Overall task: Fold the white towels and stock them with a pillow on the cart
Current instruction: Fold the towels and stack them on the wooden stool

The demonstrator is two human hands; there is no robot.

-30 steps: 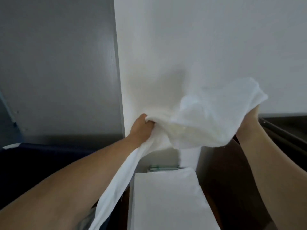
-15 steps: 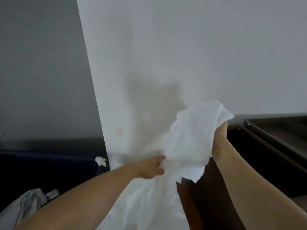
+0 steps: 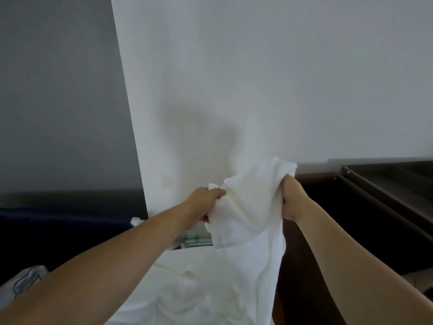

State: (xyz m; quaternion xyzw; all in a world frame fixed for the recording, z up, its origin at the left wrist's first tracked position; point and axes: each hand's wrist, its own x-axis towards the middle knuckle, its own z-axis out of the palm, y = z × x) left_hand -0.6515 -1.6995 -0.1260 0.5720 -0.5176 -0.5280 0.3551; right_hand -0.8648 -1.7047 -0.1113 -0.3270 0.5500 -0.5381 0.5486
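The left hand [image 3: 203,202] grips one upper edge of a white towel [image 3: 248,207], its fingers curled into the cloth with a small corner poking up above the knuckles. The right hand [image 3: 290,198] clamps the other upper edge, fingers closed round a bunched fold, so the towel hangs between the two hands in the middle of the scene, held up in front of a white wall [image 3: 257,78]. The two hands are near each other but apart, with a sagging span of cloth between them. Below the hands the towel drops down and spreads over more white linen [image 3: 187,289] lying at the near edge; where one piece ends and the other begins cannot be told. Just under the left wrist, a small stack with green-and-white edges [image 3: 196,240] peeks out at the foot of the wall. To the left lies a dark blue surface [image 3: 58,231], with a pale crumpled item [image 3: 21,282] at the near left corner. To the right stands dark brown furniture [image 3: 375,207] with a metal rail [image 3: 384,191] along its top.
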